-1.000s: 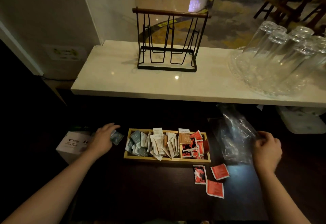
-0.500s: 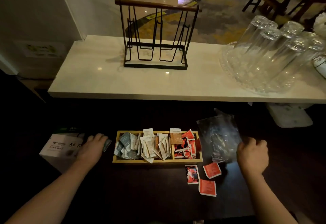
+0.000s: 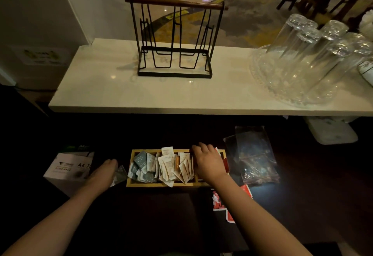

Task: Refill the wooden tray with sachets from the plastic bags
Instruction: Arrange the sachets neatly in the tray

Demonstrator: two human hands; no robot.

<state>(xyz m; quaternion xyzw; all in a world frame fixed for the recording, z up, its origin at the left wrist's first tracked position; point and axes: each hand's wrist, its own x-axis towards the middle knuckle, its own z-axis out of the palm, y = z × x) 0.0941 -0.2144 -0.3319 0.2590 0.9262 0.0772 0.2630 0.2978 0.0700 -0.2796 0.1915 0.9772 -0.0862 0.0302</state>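
- A marble shelf (image 3: 201,96) runs across the back, above the dark counter (image 3: 161,215); on it stand a wire rack (image 3: 174,39) and, at the right, upturned glasses (image 3: 314,54) on a glass plate (image 3: 268,86)
- Tray (image 3: 167,184) sits on the counter below the shelf edge, packed with grey-green and white sachets (image 3: 165,167); its right compartment is hidden by the right hand (image 3: 207,162)
- A paper box (image 3: 68,169) stands left of the tray; a clear bag (image 3: 256,159) lies flat just right of it, and red sachets (image 3: 220,203) lie loose in front, partly under the right forearm
- Open counter lies in front of the tray, between the arms
- Right hand rests palm down over the tray's right end, fingers loosely spread; whether it grips anything cannot be told
- Left hand (image 3: 105,172) lies between box and tray, fingers together, on a grey sachet (image 3: 120,176) beside the tray's left wall
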